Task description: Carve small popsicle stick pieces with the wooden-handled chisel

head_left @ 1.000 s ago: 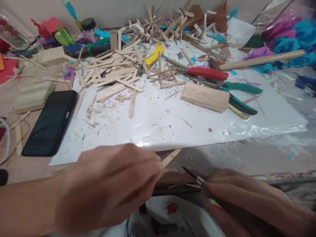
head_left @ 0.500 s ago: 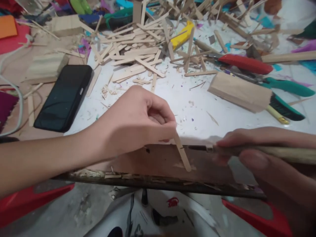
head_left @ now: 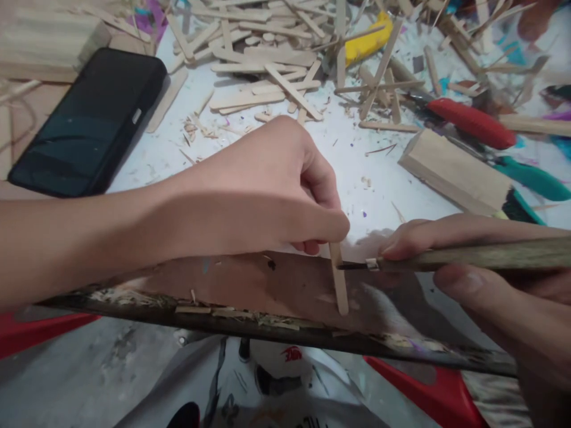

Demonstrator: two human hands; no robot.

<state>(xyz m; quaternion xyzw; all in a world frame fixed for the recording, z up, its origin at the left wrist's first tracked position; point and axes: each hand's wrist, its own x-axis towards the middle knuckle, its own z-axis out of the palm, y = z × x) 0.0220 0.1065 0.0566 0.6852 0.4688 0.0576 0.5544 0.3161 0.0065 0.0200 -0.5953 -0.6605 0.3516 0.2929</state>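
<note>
My left hand (head_left: 289, 190) is closed in a pinch on the upper end of a craft stick (head_left: 341, 291). The stick points down toward me over the brown strip of tabletop near the front edge. From the right, my right hand (head_left: 482, 267) grips a thin-bladed tool with a wooden handle (head_left: 446, 257). Its narrow dark tip (head_left: 352, 267) meets the stick just below my left fingertips. Whether the tip presses into the wood or only rests on it, I cannot tell.
A black phone (head_left: 89, 122) lies at the left. Loose craft sticks (head_left: 267, 65) are heaped at the back. Toward the right are a wood block (head_left: 457, 169), red-handled tool (head_left: 473, 122) and green-handled pliers (head_left: 537, 178). Shavings line the table's front edge (head_left: 250, 327).
The view has tilted down and closer. The stick now stands more upright, and the tool's tip has come onto it from a little to its right. Both hands keep their holds.
</note>
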